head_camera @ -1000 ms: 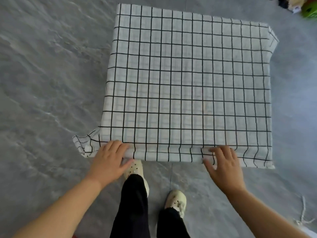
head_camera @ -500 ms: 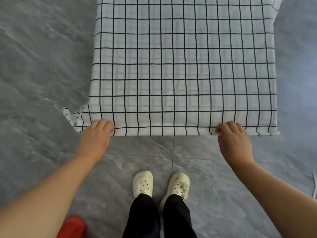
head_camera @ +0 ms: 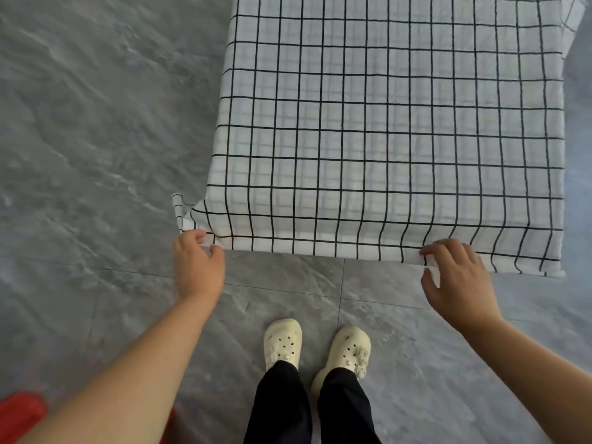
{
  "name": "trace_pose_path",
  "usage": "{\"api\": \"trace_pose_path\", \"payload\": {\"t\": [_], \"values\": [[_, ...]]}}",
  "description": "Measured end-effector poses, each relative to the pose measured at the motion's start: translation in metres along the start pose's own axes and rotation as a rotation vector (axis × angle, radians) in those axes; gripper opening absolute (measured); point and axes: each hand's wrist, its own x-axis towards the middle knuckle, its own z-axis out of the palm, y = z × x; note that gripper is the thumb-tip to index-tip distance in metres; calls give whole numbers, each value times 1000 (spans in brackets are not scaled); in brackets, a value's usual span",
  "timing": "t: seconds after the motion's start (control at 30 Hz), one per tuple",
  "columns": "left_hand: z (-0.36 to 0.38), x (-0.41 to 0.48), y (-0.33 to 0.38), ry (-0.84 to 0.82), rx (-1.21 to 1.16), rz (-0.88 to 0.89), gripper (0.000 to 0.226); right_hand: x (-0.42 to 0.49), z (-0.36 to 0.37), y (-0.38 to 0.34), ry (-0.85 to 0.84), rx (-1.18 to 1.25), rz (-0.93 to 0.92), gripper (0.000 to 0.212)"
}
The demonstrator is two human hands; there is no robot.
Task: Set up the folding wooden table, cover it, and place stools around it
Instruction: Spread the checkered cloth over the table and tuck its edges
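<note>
A white cloth with a black grid (head_camera: 384, 129) lies spread flat over the table, which is fully hidden beneath it. Its near edge hangs down toward me. My left hand (head_camera: 198, 267) pinches the cloth's near left corner between thumb and fingers. My right hand (head_camera: 458, 277) holds the near hem toward the right, fingers on top and thumb below. A spare flap of cloth sticks out to the left of the left corner.
A grey stone-look tiled floor (head_camera: 96, 139) surrounds the table. My feet in cream clogs (head_camera: 315, 344) stand just in front of the cloth's near edge. Something red (head_camera: 19, 415) lies at the bottom left, partly behind my left forearm.
The view has shifted so the table sits further right. Both hands stay on the near hem; the left hand now pinches the corner, and the right hand's fingers have loosened.
</note>
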Motion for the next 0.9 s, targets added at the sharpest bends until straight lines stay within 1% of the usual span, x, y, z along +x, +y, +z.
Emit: {"api": "trace_pose_path", "payload": {"t": [0.17,0.27,0.33,0.43,0.53,0.63,0.73,0.8,0.9], "values": [[-3,2,-1,116,-202,-151,30,29,12,-82,-22,113,-259,31],[-5,12,-4,129,-280,-277,36,64,21,-148,13,175,-397,34],[-6,23,-9,129,-330,-366,44,89,29,-192,19,206,-456,38],[-4,44,-11,81,-468,-482,52,119,39,-236,22,177,-558,42],[2,63,-17,-19,-512,-542,60,140,55,-265,-18,67,-685,43],[3,77,-21,-96,-652,-691,47,151,66,-275,-45,-28,-711,44],[0,86,-20,-174,-869,-827,26,154,71,-275,1,-79,-726,38],[-1,93,-25,-201,-905,-839,22,154,73,-273,22,-81,-739,34],[-8,95,-36,-169,-942,-885,22,155,73,-272,2,-59,-733,32]]}}
